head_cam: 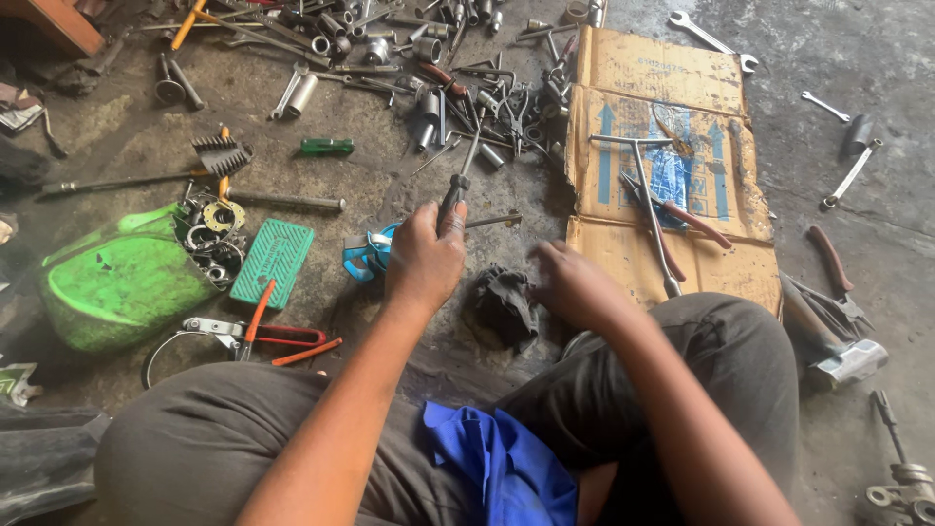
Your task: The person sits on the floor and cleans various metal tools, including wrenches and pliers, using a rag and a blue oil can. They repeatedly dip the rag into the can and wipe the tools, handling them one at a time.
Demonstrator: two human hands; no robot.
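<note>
a repair workshop, worked at floor level: the stained concrete floor (857, 58) is strewn with sockets and wrenches (438, 58), a combination spanner (714, 41), a t-handle wrench (648, 209), pliers (278, 336), a hammer (838, 356) and a wire brush (222, 154), beside a flattened cardboard box (662, 73) and a green fuel tank (122, 282).

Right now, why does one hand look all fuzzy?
In the head view the right hand is smeared by motion blur, while the left hand gripping the screwdriver stays fairly sharp; soft daylight, faint shadows, edges bend slightly.
</note>
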